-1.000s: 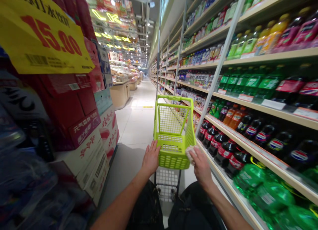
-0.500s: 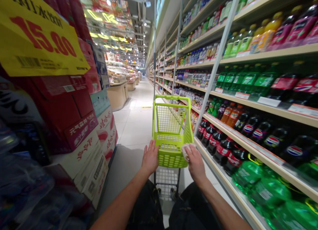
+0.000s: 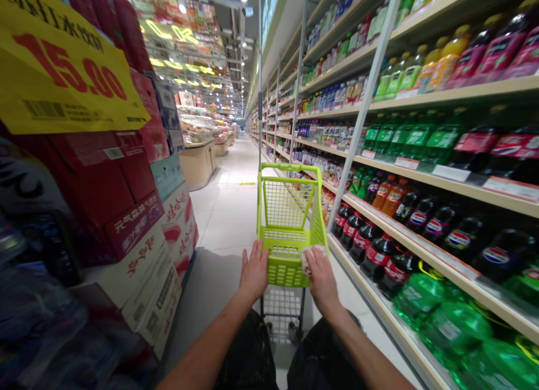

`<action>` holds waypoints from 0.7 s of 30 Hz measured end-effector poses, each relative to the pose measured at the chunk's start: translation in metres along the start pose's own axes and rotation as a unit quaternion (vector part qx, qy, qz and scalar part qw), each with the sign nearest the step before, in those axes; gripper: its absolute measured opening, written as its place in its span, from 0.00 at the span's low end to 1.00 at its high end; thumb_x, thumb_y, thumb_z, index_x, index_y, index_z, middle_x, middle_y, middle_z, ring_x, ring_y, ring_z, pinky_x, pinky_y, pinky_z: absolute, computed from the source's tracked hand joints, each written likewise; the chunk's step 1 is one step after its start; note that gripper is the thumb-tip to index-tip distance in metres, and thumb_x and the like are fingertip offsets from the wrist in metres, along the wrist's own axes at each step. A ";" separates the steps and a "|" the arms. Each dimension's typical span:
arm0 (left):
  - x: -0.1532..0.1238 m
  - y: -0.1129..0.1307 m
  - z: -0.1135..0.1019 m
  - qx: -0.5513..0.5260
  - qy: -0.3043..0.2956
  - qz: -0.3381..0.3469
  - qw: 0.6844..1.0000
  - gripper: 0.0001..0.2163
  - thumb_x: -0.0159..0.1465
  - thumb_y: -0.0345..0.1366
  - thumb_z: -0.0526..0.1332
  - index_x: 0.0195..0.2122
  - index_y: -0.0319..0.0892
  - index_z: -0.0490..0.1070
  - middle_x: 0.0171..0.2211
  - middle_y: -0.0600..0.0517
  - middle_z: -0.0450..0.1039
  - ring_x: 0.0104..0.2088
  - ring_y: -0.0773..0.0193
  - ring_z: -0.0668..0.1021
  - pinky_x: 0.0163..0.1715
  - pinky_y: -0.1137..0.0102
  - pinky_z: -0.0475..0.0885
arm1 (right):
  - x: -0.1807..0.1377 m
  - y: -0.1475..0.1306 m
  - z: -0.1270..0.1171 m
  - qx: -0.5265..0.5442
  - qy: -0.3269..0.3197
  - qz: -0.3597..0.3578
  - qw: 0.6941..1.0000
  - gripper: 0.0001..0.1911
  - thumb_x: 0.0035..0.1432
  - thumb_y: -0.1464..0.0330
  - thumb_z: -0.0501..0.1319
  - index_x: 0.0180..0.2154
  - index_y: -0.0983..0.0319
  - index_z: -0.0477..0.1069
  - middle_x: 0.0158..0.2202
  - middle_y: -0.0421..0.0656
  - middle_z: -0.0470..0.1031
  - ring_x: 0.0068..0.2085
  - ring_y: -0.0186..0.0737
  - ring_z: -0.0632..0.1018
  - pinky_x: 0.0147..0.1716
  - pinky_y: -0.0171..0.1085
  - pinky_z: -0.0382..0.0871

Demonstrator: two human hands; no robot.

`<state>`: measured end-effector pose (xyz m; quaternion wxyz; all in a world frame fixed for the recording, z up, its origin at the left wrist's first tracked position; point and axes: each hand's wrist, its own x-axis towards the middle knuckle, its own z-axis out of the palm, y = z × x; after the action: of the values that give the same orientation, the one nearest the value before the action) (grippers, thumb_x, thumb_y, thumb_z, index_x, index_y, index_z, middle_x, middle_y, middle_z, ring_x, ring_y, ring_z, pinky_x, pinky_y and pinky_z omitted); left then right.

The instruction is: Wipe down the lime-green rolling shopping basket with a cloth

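A lime-green shopping cart [image 3: 288, 210] with an empty mesh basket stands in the aisle in front of me. My left hand [image 3: 254, 271] is wrapped round the near rim of the cart on its left side. My right hand [image 3: 319, 276] grips the near rim on the right, and a crumpled whitish cloth or tissue [image 3: 310, 254] is bunched under its fingers.
Shelves of soda bottles [image 3: 421, 216] run along the right, close to the cart. Stacked red and white cartons [image 3: 138, 227] with a yellow price sign [image 3: 63, 76] stand on the left. The tiled aisle floor [image 3: 229, 210] stretches ahead toward a display counter [image 3: 197, 160].
The cart and both hands have shifted slightly to the left in view as I moved forward along the aisle. Both hands keep the same hold.
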<state>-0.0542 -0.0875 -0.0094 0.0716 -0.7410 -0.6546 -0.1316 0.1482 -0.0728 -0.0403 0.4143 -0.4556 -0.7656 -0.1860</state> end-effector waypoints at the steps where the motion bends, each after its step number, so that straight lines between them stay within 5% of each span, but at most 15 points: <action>1: -0.002 0.001 0.002 0.007 0.005 0.006 1.000 0.25 0.56 0.25 0.46 0.57 0.37 0.53 0.62 0.45 0.44 0.62 0.57 0.47 0.58 0.51 0.46 | 0.002 -0.011 0.006 0.010 -0.006 -0.022 1.000 0.23 0.53 0.80 0.46 0.50 0.64 0.64 0.53 0.53 0.64 0.57 0.45 0.60 0.52 0.51 0.59; 5: -0.008 -0.001 0.009 0.021 0.017 0.033 0.999 0.28 0.56 0.25 0.46 0.60 0.38 0.47 0.62 0.47 0.44 0.62 0.59 0.46 0.58 0.51 0.44 | 0.007 -0.020 0.012 0.021 -0.018 -0.080 0.996 0.22 0.54 0.79 0.47 0.50 0.62 0.64 0.52 0.51 0.65 0.56 0.43 0.62 0.50 0.48 0.62; 11: -0.013 0.011 0.006 -0.016 0.003 0.044 0.999 0.27 0.58 0.29 0.47 0.60 0.38 0.47 0.62 0.46 0.43 0.62 0.57 0.46 0.58 0.51 0.44 | 0.002 0.013 -0.001 -0.016 0.002 0.001 1.000 0.22 0.54 0.78 0.46 0.51 0.64 0.62 0.53 0.53 0.63 0.57 0.46 0.61 0.51 0.51 0.60; 17: -0.023 0.025 0.007 -0.065 0.007 0.072 0.995 0.27 0.58 0.29 0.46 0.60 0.38 0.44 0.63 0.48 0.43 0.62 0.60 0.46 0.59 0.52 0.43 | 0.005 -0.006 0.013 0.029 -0.025 -0.094 0.995 0.21 0.55 0.77 0.46 0.50 0.63 0.63 0.52 0.51 0.64 0.55 0.44 0.64 0.50 0.47 0.63; 21: -0.023 0.024 0.001 -0.089 -0.012 0.064 0.994 0.29 0.56 0.29 0.48 0.60 0.38 0.45 0.63 0.48 0.43 0.62 0.57 0.45 0.59 0.50 0.42 | 0.007 0.027 -0.002 -0.007 0.004 -0.010 1.000 0.22 0.53 0.77 0.46 0.50 0.63 0.63 0.53 0.52 0.63 0.55 0.47 0.63 0.50 0.50 0.61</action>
<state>-0.0330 -0.1123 -0.0152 0.0054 -0.7861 -0.5926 -0.1758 0.1705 -0.0567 -0.0361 0.4126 -0.4502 -0.7670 -0.1969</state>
